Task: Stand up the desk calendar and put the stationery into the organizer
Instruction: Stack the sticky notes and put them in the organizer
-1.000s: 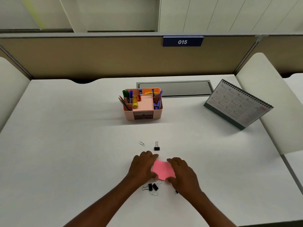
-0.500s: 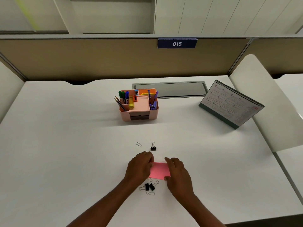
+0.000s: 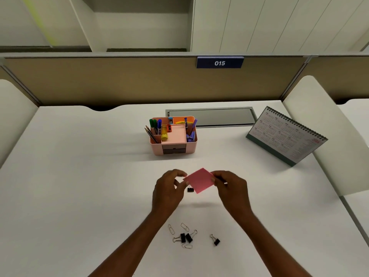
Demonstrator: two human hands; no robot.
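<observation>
Both hands are up off the desk point(image 3: 79, 186) with the pink sticky-note pad point(image 3: 199, 179) pinched between them: the right hand point(image 3: 229, 188) grips its right edge with closed fingertips, the left hand point(image 3: 169, 188) curls narrow at its left corner. The pad is a thin, flat square of matte paper, turned corner-on like a diamond and casting a soft shadow below. So the step in hand looks like carrying the notes to the organizer point(image 3: 173, 136), the glossy pink plastic caddy further back, just left of centre, already bristling with markers and pencils in its side pockets. Its shallow middle tray sits bare, and that looks the natural fit; the next move calls for a forward reach and a flat, level drop, clear of the pens. The desk calendar point(image 3: 285, 134), spiral-bound card, already stands tented at far right. Still loose on the near desk: wire paper clips point(image 3: 184, 226) and black binder clips point(image 3: 185, 237), small, hard and springy, with one more binder clip point(image 3: 190, 189) peeking out under the pad.
</observation>
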